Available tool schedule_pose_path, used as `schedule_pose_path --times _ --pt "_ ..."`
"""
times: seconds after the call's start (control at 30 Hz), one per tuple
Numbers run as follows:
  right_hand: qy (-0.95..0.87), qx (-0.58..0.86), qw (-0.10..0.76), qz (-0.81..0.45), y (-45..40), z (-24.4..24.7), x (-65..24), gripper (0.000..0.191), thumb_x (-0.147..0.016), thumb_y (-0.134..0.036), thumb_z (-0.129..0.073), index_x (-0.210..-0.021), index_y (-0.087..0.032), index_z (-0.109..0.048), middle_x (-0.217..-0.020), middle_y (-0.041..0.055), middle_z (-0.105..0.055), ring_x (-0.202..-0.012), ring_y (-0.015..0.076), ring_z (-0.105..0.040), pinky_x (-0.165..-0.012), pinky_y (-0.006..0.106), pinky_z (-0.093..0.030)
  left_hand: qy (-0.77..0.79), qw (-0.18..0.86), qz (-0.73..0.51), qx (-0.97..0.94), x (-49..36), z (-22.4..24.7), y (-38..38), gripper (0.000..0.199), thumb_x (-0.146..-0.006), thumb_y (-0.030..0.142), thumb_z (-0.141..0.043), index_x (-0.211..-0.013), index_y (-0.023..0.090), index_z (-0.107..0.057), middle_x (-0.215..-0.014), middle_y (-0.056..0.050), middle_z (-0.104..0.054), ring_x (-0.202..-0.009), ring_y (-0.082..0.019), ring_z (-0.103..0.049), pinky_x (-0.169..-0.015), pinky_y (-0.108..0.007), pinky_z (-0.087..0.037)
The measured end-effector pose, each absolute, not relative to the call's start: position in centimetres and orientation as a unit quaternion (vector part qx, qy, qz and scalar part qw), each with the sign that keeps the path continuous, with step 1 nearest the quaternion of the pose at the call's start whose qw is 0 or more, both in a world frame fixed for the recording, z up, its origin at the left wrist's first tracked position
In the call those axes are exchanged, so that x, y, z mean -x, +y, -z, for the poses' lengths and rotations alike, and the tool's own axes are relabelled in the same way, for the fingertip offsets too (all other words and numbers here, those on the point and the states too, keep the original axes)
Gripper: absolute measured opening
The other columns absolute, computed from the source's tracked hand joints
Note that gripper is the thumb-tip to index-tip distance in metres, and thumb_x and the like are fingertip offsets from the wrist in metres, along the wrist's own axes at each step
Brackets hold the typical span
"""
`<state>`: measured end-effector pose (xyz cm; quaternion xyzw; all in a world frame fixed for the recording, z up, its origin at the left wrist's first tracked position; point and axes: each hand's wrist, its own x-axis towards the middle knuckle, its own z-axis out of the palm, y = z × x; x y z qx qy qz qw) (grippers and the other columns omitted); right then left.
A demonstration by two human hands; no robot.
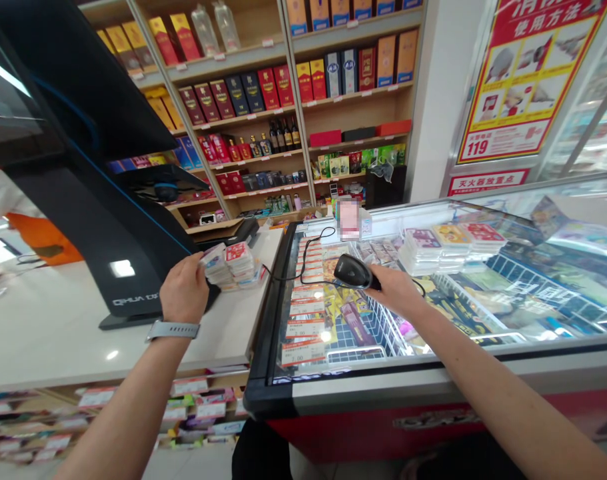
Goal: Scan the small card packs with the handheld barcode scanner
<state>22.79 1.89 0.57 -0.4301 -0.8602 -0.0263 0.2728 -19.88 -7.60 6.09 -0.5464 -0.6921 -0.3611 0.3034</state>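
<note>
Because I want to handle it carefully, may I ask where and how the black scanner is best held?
The scanner is probably best gripped by its handle, coming from the person's right. Its broader head points left, while the handle narrows toward the right, where the right hand holds it.

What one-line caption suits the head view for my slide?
Left hand at the stacked packs on a white counter; right hand holding a black handheld scanner above a glass-topped display case.
</note>
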Motion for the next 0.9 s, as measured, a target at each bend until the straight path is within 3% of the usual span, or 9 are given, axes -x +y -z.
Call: schedule_pose_path --times 0.17,0.27,0.47,0.67,0.9 --pt "-0.860 0.425 0.280 0.027 1.9 -0.5 -22.8 0.022 -0.082 -0.031 -0.060 -0.101 -0.020 -0.057 -0.092 0.0041 -0.069 -0.084 0.0205 -0.065 -0.068 0.026 -0.042 -0.686 0.238 0.482 0.490 17.2 -7.1 -8.3 0.034 -0.086 0.032 -0.053 -0.116 0.019 -0.062 -0.098 -0.008 -0.069 -0.085 -0.022 -0.065 -0.086 -0.038 -0.051" --pt "-0.861 0.426 0.276 0.026 1.9 -0.5 -22.8 0.021 -0.082 -0.030 -0.060 -0.100 -0.020 -0.057 -0.091 0.0039 -0.069 -0.083 0.0204 -0.065 -0.068 0.026 -0.041 -0.644 0.069 0.595 0.476 15.3 -6.7 -7.3 0.033 -0.083 0.036 -0.057 -0.109 0.017 -0.062 -0.089 -0.005 -0.068 -0.074 -0.017 -0.064 -0.071 -0.033 -0.056" --pt "-0.859 0.431 0.274 0.025 1.9 -0.5 -22.8 0.022 -0.082 -0.030 -0.059 -0.101 -0.019 -0.058 -0.091 0.0049 -0.069 -0.083 0.0211 -0.065 -0.067 0.026 -0.041 -0.516 -0.241 0.686 0.453 9.9 -4.5 -4.8 0.034 -0.075 0.041 -0.066 -0.098 0.015 -0.063 -0.096 -0.006 -0.068 -0.082 -0.016 -0.064 -0.069 -0.029 -0.057" --pt "-0.858 0.433 0.275 0.023 2.0 -0.4 -22.8 0.023 -0.082 -0.032 -0.059 -0.102 -0.020 -0.057 -0.092 0.0043 -0.069 -0.084 0.0213 -0.065 -0.069 0.027 -0.041 -0.478 -0.430 0.673 0.367 5.7 -2.3 -2.6 0.027 -0.070 0.019 -0.071 -0.096 0.014 -0.064 -0.103 -0.009 -0.069 -0.089 -0.015 -0.065 -0.075 -0.026 -0.054" --pt "-0.858 0.436 0.272 0.024 1.8 -0.6 -22.9 0.023 -0.081 -0.029 -0.059 -0.102 -0.020 -0.056 -0.092 0.0045 -0.068 -0.082 0.0205 -0.064 -0.067 0.026 -0.040 -0.446 -0.496 0.693 0.274 4.0 -0.3 0.7 0.024 -0.063 -0.001 -0.067 -0.084 0.012 -0.065 -0.086 -0.006 -0.071 -0.080 -0.012 -0.065 -0.081 -0.024 -0.051"
